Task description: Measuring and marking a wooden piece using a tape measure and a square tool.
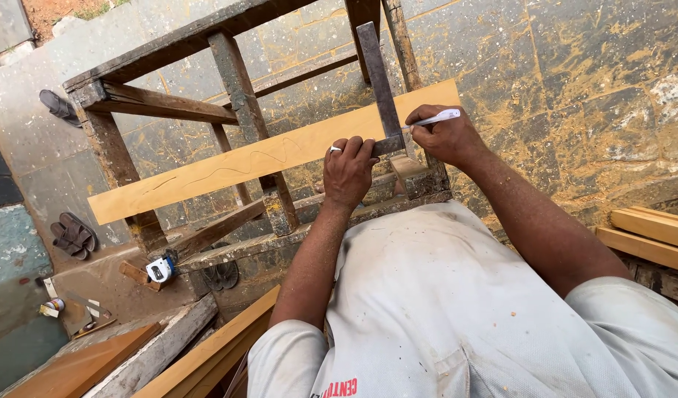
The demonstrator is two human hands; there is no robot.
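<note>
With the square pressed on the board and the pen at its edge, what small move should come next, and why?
Probably draw the white pen along the blade of the metal square, across the pale board. The left hand presses the square's stock at the board's near edge, and the right hand holds the pen tip beside the blade, so the guide looks set.

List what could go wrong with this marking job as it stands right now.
1. The try square is held only by the left hand at its stock; if it shifts, the line the right hand draws with the white pen may come out crooked.
2. The plank lies loose across the rough wooden bench frame with its left end overhanging, so it might slide or tip under pressure.
</note>
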